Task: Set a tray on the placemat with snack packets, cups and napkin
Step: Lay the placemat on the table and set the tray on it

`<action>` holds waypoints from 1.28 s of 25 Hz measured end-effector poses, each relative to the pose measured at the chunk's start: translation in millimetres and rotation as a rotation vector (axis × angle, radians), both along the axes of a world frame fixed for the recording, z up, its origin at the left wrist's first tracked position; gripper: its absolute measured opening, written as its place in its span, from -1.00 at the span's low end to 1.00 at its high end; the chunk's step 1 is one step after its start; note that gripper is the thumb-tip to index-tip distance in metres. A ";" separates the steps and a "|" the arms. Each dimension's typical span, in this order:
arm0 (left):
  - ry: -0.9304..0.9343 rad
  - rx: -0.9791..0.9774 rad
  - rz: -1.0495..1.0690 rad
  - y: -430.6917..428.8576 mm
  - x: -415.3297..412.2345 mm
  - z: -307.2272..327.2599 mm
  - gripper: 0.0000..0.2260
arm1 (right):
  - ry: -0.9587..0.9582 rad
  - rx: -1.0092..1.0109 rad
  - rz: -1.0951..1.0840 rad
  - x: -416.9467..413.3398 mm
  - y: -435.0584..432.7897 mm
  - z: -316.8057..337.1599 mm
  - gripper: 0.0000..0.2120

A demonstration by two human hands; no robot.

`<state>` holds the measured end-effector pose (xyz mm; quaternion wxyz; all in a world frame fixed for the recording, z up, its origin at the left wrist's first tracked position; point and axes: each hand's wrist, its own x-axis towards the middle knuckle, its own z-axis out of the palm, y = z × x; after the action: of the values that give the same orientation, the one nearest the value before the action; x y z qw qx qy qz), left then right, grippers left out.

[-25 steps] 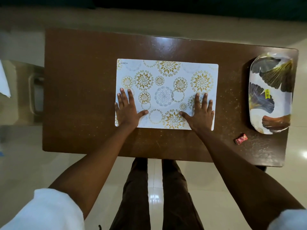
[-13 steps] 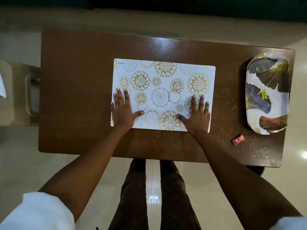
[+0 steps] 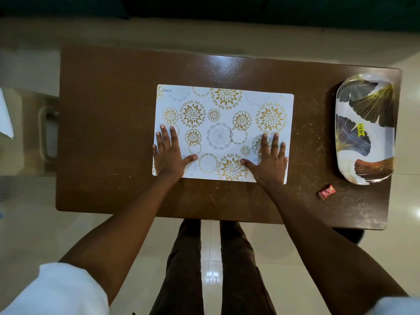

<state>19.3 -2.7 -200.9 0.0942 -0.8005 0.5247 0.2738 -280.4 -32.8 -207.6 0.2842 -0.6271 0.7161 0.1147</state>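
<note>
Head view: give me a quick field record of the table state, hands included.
table: brown wooden top, speckled with scuffs
placemat: white with gold flower circles, flat at centre of table
left hand: open, palm down on near left corner of placemat
right hand: open, palm down on near right corner of placemat
tray: oval, leaf print, yellow sticker, at right end of table, off the placemat, nothing on it
snack packet: one small red packet on bare table, near the tray
cups, napkin: none on the table

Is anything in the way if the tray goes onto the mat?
Only the hands. The left hand and right hand lie flat on the placemat. The table between the tray and the placemat is bare.
</note>
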 end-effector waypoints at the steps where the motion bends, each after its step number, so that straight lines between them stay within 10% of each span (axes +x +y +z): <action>1: 0.001 -0.002 0.000 0.0 0.0 -0.7 0.12 | 0.003 0.000 0.002 -0.5 -0.1 -0.5 0.10; 16: 0.109 -0.068 -0.046 -35.3 -39.9 12.7 0.08 | -0.114 -0.041 -0.110 -19.2 -11.3 13.7 0.03; 25: 0.522 -0.168 -0.361 -251.5 -272.9 62.3 -0.21 | -0.185 -0.585 -1.049 -188.8 -9.9 50.7 -0.21; 32: 0.454 -0.172 -0.592 -339.5 -439.3 40.2 -0.50 | -0.143 -0.546 -1.634 -260.7 14.8 32.7 -0.30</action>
<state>-420.0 -342.2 -160.6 -0.0171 -0.5383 0.7618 0.3600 -541.1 -18.1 -174.9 0.1613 0.0324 0.9254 -0.3414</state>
